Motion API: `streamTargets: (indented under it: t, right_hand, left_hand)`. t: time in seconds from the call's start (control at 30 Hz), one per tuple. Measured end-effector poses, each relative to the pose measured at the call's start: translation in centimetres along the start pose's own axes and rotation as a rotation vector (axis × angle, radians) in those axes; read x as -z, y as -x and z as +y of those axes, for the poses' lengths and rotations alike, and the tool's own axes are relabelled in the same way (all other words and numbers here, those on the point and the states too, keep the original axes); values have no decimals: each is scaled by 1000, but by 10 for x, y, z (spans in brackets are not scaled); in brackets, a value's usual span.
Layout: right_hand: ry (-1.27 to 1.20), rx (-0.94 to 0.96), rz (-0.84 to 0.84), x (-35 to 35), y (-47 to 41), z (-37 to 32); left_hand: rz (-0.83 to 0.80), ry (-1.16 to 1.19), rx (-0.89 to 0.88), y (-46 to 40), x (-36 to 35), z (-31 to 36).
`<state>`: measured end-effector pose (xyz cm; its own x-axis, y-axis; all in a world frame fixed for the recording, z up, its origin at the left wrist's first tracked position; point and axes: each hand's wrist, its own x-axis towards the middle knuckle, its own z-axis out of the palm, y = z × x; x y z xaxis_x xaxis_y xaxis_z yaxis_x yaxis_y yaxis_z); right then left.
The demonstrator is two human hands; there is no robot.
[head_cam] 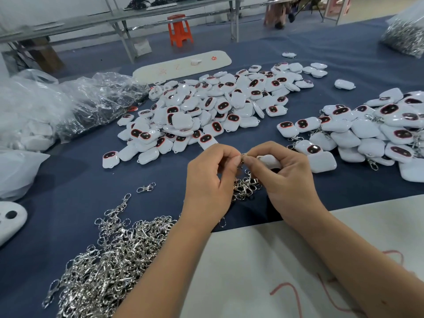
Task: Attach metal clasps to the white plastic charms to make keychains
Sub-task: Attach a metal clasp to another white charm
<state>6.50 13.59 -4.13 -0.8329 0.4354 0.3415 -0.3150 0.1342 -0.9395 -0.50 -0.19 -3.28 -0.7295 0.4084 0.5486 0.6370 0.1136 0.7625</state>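
Right hand (286,177) curled round a white charm (269,160), steadying its loop end. Left hand (211,177) pinching a metal clasp (243,156) at the loop, raised above the worktop (80,180) for a close look. Loose clasps (110,255) heaped near left, bare charms (218,106) ahead, finished keychains (367,131) stacked right, likely for short reaches.

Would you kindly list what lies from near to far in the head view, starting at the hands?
Left hand and right hand → central heap of white plastic charms → long white rounded board → orange plastic stool.
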Motion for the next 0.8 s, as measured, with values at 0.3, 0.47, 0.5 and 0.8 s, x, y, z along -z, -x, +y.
streamTargets:
  t: [0.3,0.47,0.5,0.8]
  right_hand:
    - [226,190,-93,10,-4,-5]
    - [214,127,-108,11,-5,-1]
    - [199,74,-101,12,-6,0]
    - [-21,-250,50,13,-12,5]
  left_hand:
    - [-76,-64,-45,1,7,1]
    - [-111,-169,-115,0,9,7]
    - [-127,-197,-130,-1,10,7]
    - [-251,-355,-217,-1,10,6]
